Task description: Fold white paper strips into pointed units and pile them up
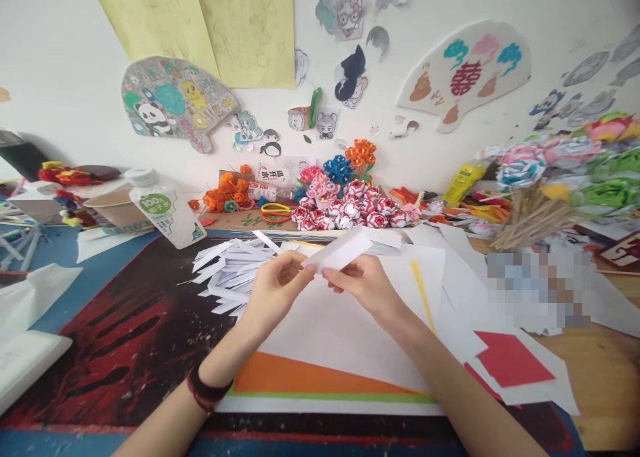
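Note:
A folded strip of white paper [343, 249] is held up between both hands, over a stack of sheets. My left hand [280, 280] pinches its lower left end between thumb and fingers. Near the lower middle of the strip, my right hand [363, 280] grips it the same way. Beneath the hands lies a large white sheet [345, 337], with an orange sheet [300, 375] showing under its front edge. A pile of narrow folded white strips [230, 270] lies just left of my left hand.
Red and white paper flowers [357, 207] line the wall side. A white bottle [163, 207] stands at the back left. At the right are red paper [517, 360], loose white sheets and a bundle of sticks [520, 217] bearing flowers.

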`<control>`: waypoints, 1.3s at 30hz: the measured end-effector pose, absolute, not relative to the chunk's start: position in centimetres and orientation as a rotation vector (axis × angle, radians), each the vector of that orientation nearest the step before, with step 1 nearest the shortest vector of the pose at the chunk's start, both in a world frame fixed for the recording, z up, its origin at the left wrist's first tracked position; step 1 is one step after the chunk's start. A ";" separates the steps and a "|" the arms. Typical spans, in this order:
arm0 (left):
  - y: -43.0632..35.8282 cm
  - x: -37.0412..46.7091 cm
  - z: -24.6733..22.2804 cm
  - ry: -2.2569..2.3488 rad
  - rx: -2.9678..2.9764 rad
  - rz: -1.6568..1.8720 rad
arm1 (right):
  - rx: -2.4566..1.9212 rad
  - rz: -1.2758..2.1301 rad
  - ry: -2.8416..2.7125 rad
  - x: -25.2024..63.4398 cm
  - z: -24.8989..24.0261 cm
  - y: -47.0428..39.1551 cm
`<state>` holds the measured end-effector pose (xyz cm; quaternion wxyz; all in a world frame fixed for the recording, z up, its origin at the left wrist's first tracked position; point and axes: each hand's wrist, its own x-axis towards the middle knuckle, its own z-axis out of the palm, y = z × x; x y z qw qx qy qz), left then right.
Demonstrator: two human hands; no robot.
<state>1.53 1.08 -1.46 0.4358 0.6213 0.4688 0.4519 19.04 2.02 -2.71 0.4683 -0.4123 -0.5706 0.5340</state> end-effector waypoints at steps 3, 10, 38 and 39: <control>1.0 1.6 -1.6 1.208 1.591 1.102 | -1.016 1.235 -1.361 19.0 -2.5 2.0; 0.7 2.2 -1.9 1.183 1.763 0.973 | -1.041 1.123 -1.427 18.9 -2.6 1.9; 1.1 -0.6 -1.1 0.816 3.567 1.116 | -1.054 1.276 -1.501 19.5 -3.0 2.6; 1.0 -0.6 -1.1 0.806 3.581 1.093 | -1.054 1.274 -1.507 19.5 -3.0 2.6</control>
